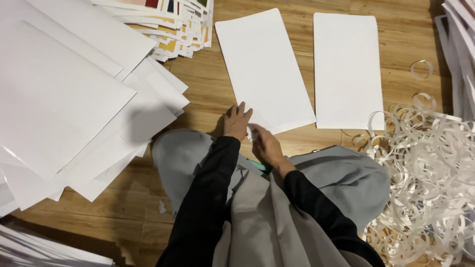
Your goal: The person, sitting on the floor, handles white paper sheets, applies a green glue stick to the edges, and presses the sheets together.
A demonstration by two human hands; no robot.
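A white sheet (264, 69) lies tilted on the wooden floor (208, 84) in front of my knees. My left hand (236, 121) rests at its near left corner, fingers on the paper's edge. My right hand (264, 144) pinches the same near corner, where a small flap of the sheet is lifted. A second white sheet (348, 69) lies flat to the right, apart from both hands. My arms are in black sleeves, my legs in grey trousers.
A large fanned pile of white sheets (64, 94) covers the left. A stack of coloured printed cards (173, 24) sits at the top. A tangle of curled white paper strips (430, 168) fills the right. More white sheets (457, 44) lie at the far right edge.
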